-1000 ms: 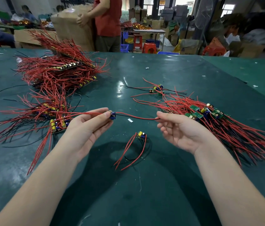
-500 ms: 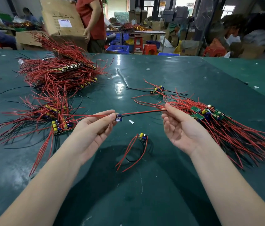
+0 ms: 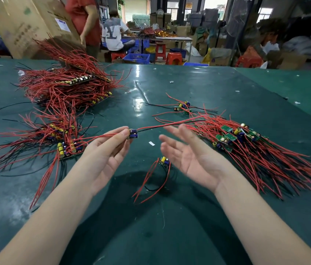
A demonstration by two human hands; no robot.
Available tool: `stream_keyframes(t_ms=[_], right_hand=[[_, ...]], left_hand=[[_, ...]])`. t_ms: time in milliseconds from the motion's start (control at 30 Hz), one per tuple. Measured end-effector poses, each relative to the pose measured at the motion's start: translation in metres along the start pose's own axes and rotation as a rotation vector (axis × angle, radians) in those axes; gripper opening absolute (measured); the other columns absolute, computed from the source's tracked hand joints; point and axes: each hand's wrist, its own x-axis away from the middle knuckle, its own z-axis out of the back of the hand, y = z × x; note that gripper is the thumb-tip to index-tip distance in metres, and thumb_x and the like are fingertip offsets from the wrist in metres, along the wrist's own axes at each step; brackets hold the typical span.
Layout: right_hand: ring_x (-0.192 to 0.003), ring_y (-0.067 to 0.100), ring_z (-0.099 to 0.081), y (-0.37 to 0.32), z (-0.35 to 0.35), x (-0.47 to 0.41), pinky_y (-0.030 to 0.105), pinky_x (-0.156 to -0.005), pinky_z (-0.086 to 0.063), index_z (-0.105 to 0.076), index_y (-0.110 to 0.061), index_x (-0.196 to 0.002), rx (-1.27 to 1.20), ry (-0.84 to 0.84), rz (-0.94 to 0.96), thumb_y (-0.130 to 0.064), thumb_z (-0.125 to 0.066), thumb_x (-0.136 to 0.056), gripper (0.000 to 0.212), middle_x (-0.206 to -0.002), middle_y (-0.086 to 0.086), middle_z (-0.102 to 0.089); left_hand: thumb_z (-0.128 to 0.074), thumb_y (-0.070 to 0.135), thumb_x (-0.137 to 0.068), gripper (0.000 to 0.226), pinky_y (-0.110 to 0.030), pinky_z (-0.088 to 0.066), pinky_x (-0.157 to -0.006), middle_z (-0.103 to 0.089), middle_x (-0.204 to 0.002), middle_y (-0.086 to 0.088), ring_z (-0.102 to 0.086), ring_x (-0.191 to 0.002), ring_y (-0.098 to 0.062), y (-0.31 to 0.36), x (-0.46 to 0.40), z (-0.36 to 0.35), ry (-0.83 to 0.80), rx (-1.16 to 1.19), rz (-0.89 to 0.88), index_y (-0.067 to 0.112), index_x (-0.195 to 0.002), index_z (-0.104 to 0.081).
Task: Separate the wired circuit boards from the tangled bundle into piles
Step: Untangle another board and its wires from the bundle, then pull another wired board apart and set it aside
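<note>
The left hand pinches a small board between thumb and fingertips, just above the table near its middle. The board's red and black leads run toward 2 o'clock, their far ends lying over the pile at 3 o'clock. The right hand is open, palm up, fingers spread and blurred, holding nothing just below those leads.

The tangle sits at 9 o'clock, with a larger heap beyond it at 11. A lone board lies at 6 o'clock, another small cluster at 1.

To do this step well, I judge the board should keep its light pinch by the edges, not by the capacitors, while the right hand gathers the leads near their middle and guides them straight. Laid down with leads parallel to those of the pile and boards together, it will not snag. Pulling hard on any lead that catches would strain the solder joints; lifting it free is safer.
</note>
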Motion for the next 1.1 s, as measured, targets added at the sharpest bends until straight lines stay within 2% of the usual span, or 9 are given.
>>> stream_keyframes(t_ms=[133,333,467,567,633,733,833,1000,1100], right_hand=[[-0.067,0.018,-0.068,0.015,-0.008,-0.003,0.026,-0.066,-0.057,-0.063,-0.007,-0.111,0.218,-0.015,0.054,-0.014,-0.073,-0.063,0.049,-0.093,0.013,-0.065],[-0.066,0.017,-0.066,0.022,-0.004,-0.002,0.028,-0.069,-0.057,-0.072,-0.005,-0.093,0.365,-0.005,0.139,-0.019,-0.074,-0.066,0.03,-0.085,0.009,-0.072],[-0.064,0.018,-0.068,0.021,-0.007,-0.002,0.027,-0.065,-0.057,-0.074,-0.006,-0.081,0.378,0.05,0.175,-0.019,-0.075,-0.067,0.019,-0.08,0.009,-0.073],[-0.063,0.017,-0.069,0.003,-0.001,-0.003,0.023,-0.058,-0.057,-0.071,-0.005,-0.083,0.243,0.252,0.273,-0.009,-0.067,-0.085,0.006,-0.078,0.008,-0.074],[-0.063,0.014,-0.071,-0.017,0.011,0.0,0.02,-0.054,-0.055,-0.069,-0.008,-0.086,0.092,0.417,0.307,-0.016,-0.062,-0.091,0.011,-0.075,0.004,-0.074],[-0.061,0.013,-0.072,-0.039,0.029,0.005,0.017,-0.051,-0.053,-0.064,-0.012,-0.083,-0.116,0.596,0.324,-0.026,-0.065,-0.09,0.015,-0.071,0.003,-0.074],[-0.061,0.013,-0.071,-0.044,0.04,0.007,0.017,-0.051,-0.054,-0.062,-0.009,-0.085,-0.235,0.668,0.318,-0.021,-0.067,-0.089,0.014,-0.068,0.004,-0.073],[-0.078,0.013,-0.068,-0.046,0.049,0.009,0.013,-0.049,-0.05,-0.06,-0.004,-0.091,-0.338,0.737,0.328,-0.009,-0.059,-0.093,0.005,-0.088,0.005,-0.068],[-0.076,0.011,-0.065,-0.049,0.052,0.01,0.012,-0.048,-0.048,-0.057,-0.001,-0.092,-0.397,0.754,0.334,-0.004,-0.054,-0.094,0.004,-0.09,0.007,-0.065]], left_hand=[[-0.068,0.011,-0.068,0.016,-0.013,-0.054,-0.068,-0.075,-0.082,-0.007,-0.071,-0.074,-0.009,-0.004,0.003,-0.002,-0.074,-0.056,0.008,0.008,-0.082,-0.074],[-0.066,0.009,-0.069,0.015,-0.013,-0.053,-0.07,-0.075,-0.085,-0.007,-0.07,-0.077,-0.009,-0.013,0.007,-0.005,-0.191,-0.206,0.055,0.011,-0.079,-0.078],[-0.069,0.014,-0.068,0.024,-0.015,-0.053,-0.073,-0.074,-0.092,-0.005,-0.07,-0.082,-0.01,-0.014,0.007,-0.005,-0.202,-0.233,0.074,0.012,-0.091,-0.077],[-0.072,0.019,-0.069,0.026,-0.015,-0.053,-0.071,-0.071,-0.088,-0.001,-0.067,-0.077,-0.01,-0.014,0.008,-0.003,-0.173,-0.338,0.035,0.014,-0.094,-0.076],[-0.069,0.012,-0.081,0.012,-0.015,-0.053,-0.069,-0.07,-0.081,0.001,-0.065,-0.073,-0.008,-0.014,0.008,-0.001,-0.136,-0.497,-0.076,0.015,-0.09,-0.076],[-0.062,0.005,-0.09,0.016,-0.016,-0.054,-0.067,-0.07,-0.075,0.005,-0.063,-0.071,-0.005,-0.014,0.006,0.002,-0.087,-0.634,-0.193,0.015,-0.087,-0.074],[-0.061,0.005,-0.091,0.019,-0.015,-0.053,-0.066,-0.071,-0.075,0.006,-0.063,-0.07,-0.005,-0.013,0.005,0.003,-0.077,-0.667,-0.209,0.017,-0.085,-0.074],[-0.062,0.006,-0.089,0.025,-0.018,-0.052,-0.067,-0.073,-0.077,0.0,-0.065,-0.07,-0.006,-0.016,0.003,0.006,-0.117,-0.842,-0.227,0.025,-0.079,-0.075],[-0.066,0.023,-0.087,0.012,-0.017,-0.05,-0.071,-0.072,-0.078,0.012,-0.065,-0.072,-0.004,-0.021,0.004,0.008,-0.165,-1.083,-0.265,0.031,-0.08,-0.073]])
